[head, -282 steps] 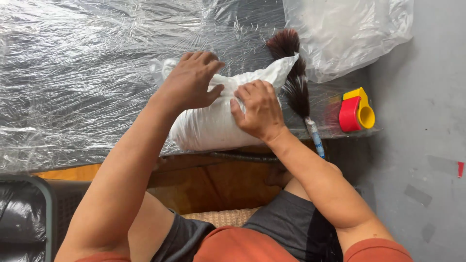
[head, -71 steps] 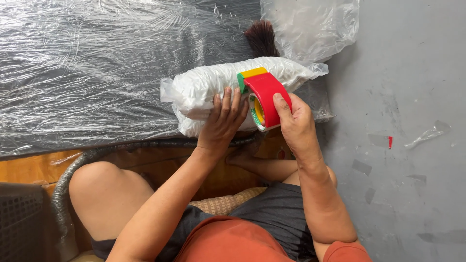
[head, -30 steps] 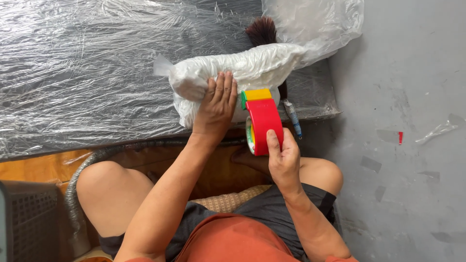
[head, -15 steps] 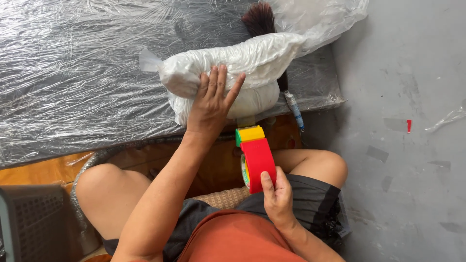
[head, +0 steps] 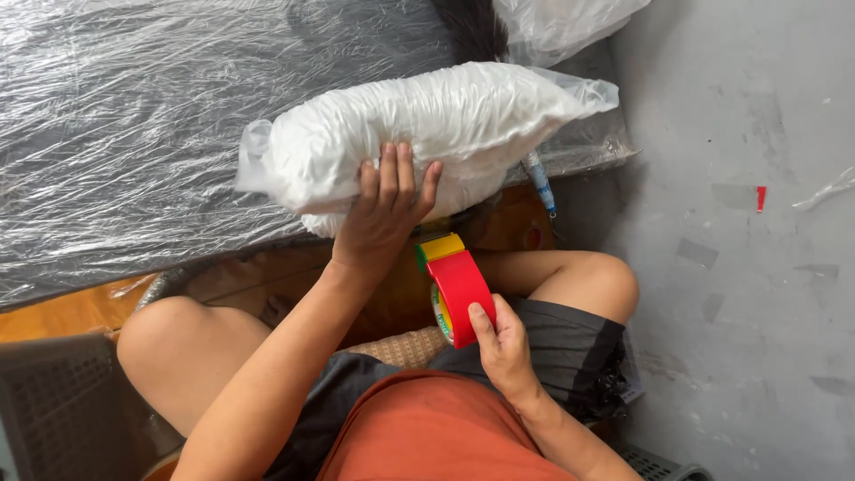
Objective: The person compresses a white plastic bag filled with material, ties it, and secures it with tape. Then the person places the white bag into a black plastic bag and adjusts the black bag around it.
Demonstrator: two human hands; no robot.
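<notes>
The left hand (head: 385, 214) lies flat, fingers spread, on the near side of a white bag (head: 419, 134) (stuffed full, wrapped in clear plastic) that rests on the near edge of the counter (head: 134, 134), which is covered in crinkled film. The right hand (head: 503, 347) grips a red tape dispenser (head: 456, 287) below the counter edge, just over the lap, near the bag but apart from it. A dark brush (head: 472, 27) pokes out beyond the bag's far side. Grey floor (head: 748, 267) lies to the right.
</notes>
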